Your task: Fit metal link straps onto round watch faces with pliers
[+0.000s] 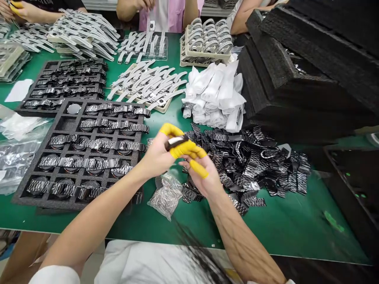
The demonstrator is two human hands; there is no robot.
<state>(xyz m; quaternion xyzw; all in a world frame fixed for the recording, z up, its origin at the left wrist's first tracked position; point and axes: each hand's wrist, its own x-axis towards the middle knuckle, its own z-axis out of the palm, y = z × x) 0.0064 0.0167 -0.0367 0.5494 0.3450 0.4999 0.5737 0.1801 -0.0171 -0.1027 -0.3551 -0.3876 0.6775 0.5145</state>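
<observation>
My left hand (158,156), with yellow finger cots on its fingers, is closed around a dark watch case (177,142) with a pale, shiny patch. Close beside it, my right hand (204,173) also wears yellow finger cots. Its fingers are bent in against the left fingertips; what they pinch, if anything, is too small or hidden. Just below the hands lies a clear bag of thin metal pins (166,196). To the right spreads a heap of black metal watch bands (251,161). A black foam tray (68,123) at the left holds rows of watches with black bands.
Behind are a second foam tray (32,94), piles of white-strapped watches (148,85) and white wrapped bundles (216,90). Tall black foam trays (272,79) rise at the right. Clear plastic bags (17,157) lie far left. People sit across the green table (195,228).
</observation>
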